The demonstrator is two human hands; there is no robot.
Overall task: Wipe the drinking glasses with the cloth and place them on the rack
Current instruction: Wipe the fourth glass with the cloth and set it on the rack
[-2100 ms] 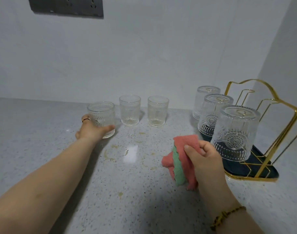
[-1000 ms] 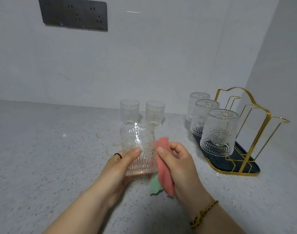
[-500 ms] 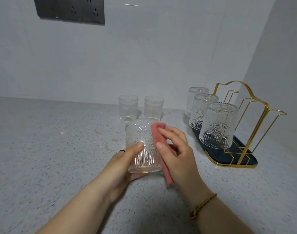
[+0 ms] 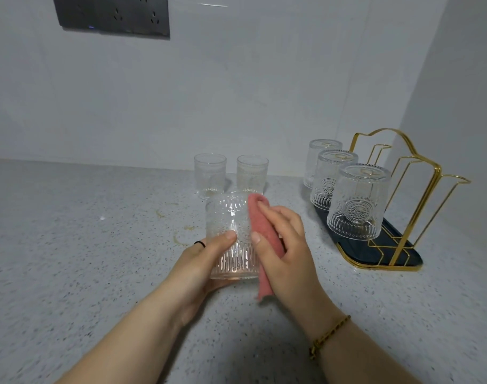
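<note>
While it is held above the speckled counter [image 4: 70, 245], the ribbed drinking glass [image 4: 231, 234] sits upside down, its rim toward the person and its base away. Left hand [image 4: 200, 261]: wrapped around the lower left side of the glass, thumb across the front, a dark ring on one finger. Right hand [image 4: 286, 250]: fingers pressing a pink cloth [image 4: 261, 245] flat against the right side of the glass; the cloth's lower end hangs free below the rim. A gold bracelet [image 4: 328, 335] circles the right wrist. Behind the held glass, two more glasses [image 4: 209, 173] [image 4: 252, 173] stand upright on the counter, side by side near the wall. To the right, a gold wire rack [image 4: 403, 195] on a dark tray [image 4: 397, 256] carries three inverted glasses [image 4: 357, 200] in a row. A grey socket panel [image 4: 112, 13] is mounted on the wall, upper left.
</note>
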